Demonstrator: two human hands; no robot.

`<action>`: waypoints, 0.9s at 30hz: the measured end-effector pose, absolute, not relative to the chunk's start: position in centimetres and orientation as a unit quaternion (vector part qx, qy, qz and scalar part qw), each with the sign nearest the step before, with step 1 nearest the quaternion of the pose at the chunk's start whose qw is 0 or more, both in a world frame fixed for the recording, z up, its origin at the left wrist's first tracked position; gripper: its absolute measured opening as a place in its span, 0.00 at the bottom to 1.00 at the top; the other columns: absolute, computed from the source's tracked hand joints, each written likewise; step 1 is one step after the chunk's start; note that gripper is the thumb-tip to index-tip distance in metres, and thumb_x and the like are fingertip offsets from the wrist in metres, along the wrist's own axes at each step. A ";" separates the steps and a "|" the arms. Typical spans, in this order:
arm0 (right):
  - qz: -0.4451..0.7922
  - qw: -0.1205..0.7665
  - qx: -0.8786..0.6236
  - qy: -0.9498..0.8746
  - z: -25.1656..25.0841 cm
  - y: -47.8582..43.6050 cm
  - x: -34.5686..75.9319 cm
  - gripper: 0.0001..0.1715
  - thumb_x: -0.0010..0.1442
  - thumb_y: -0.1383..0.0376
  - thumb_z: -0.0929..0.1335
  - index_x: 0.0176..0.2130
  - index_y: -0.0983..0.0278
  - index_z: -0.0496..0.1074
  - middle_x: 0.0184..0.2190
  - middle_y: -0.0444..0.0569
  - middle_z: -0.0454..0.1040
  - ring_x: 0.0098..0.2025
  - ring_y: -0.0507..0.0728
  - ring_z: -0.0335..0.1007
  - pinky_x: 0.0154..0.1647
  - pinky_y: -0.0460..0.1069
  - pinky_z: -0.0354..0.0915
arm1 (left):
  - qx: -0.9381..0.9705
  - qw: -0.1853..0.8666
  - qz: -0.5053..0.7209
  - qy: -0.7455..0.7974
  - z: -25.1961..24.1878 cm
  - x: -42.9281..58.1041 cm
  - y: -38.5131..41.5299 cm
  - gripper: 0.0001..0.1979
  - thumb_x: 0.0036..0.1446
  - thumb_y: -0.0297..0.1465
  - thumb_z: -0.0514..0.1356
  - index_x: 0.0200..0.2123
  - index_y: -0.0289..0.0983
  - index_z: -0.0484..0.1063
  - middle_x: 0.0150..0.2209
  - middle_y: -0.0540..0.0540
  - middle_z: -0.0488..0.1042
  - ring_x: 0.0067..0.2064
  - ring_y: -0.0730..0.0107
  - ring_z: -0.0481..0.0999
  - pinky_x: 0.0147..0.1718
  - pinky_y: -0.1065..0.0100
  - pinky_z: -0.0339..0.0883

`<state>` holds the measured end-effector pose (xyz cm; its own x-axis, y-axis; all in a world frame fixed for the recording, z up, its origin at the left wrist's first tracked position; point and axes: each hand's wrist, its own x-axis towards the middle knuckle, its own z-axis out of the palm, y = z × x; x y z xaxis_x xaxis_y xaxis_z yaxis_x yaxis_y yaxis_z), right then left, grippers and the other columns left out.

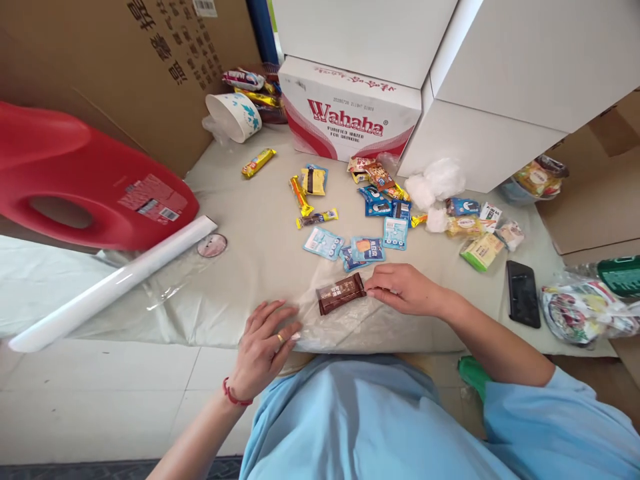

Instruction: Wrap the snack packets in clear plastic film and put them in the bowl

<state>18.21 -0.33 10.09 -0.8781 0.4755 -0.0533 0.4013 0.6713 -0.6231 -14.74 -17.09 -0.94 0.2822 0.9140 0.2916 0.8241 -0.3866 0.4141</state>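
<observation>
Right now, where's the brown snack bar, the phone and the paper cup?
brown snack bar (341,293), head view, middle of its wrapper.
phone (523,293), head view, centre of its dark screen.
paper cup (235,115), head view, its outer wall.

The right hand (404,289) pinches the right end of a brown snack bar (341,293) lying on clear plastic film (345,327); the left hand (263,347) (a ring on one finger) rests flat on the film's near left edge; small wrapped snacks (367,213) lie scattered farther off; a black phone (523,293) lies to the right.
</observation>
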 end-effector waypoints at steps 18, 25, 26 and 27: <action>0.381 0.099 -0.319 -0.862 9.0 -1.2 18.9 0.14 0.73 0.64 0.62 0.45 0.63 0.75 0.40 0.51 0.78 0.43 0.56 0.75 0.48 0.50 0.70 | 0.704 0.086 0.185 0.680 1.1 -12.9 -14.3 0.25 0.74 0.40 0.45 0.65 0.47 0.72 0.66 0.46 0.72 0.55 0.56 0.76 0.48 0.54 0.62; 0.222 -0.145 -0.442 -0.857 9.2 2.6 17.1 0.14 0.71 0.67 0.63 0.42 0.62 0.79 0.40 0.50 0.82 0.40 0.58 0.75 0.38 0.48 0.60 | 0.610 0.084 0.292 0.732 -0.2 -12.3 -13.2 0.19 0.71 0.41 0.53 0.41 0.41 0.83 0.53 0.46 0.83 0.48 0.55 0.74 0.50 0.54 0.66; 0.195 -0.153 -0.448 -0.859 9.6 2.9 16.8 0.14 0.71 0.65 0.64 0.44 0.61 0.79 0.42 0.51 0.82 0.41 0.59 0.75 0.38 0.48 0.60 | 0.599 0.078 0.305 0.737 -0.4 -12.3 -13.1 0.18 0.70 0.40 0.54 0.39 0.40 0.83 0.51 0.45 0.84 0.49 0.55 0.74 0.51 0.53 0.67; 0.175 -0.147 -0.448 -0.865 10.1 3.3 16.6 0.14 0.71 0.63 0.64 0.46 0.61 0.79 0.44 0.52 0.81 0.43 0.60 0.75 0.38 0.48 0.59 | 0.588 0.071 0.314 0.742 -0.5 -12.2 -12.9 0.17 0.69 0.40 0.55 0.38 0.40 0.82 0.50 0.44 0.84 0.49 0.54 0.74 0.53 0.52 0.66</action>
